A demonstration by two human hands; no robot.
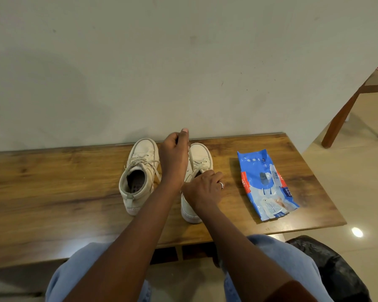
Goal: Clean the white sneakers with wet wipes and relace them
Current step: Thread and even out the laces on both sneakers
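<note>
Fingers: left hand [175,152] pinches a flat lace [189,162] upward; right hand [203,189] closes on right sneaker's [200,159] collar.
Sneakers: white canvas, other one [139,171] beside, on wooden counter [52,182].
Wipes: glossy blue pack [266,184], lying flat at right.

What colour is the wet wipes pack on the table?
Blue with white and red print, seen in the head view: wet wipes pack.

Left hand [175,153] raised with fingers pinched; right hand [202,189] lower, fingers curled.

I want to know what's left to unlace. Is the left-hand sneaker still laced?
Laced: on the left sneaker the laces cross over the tongue, ends hanging loose. Neither hand touches it.
</note>
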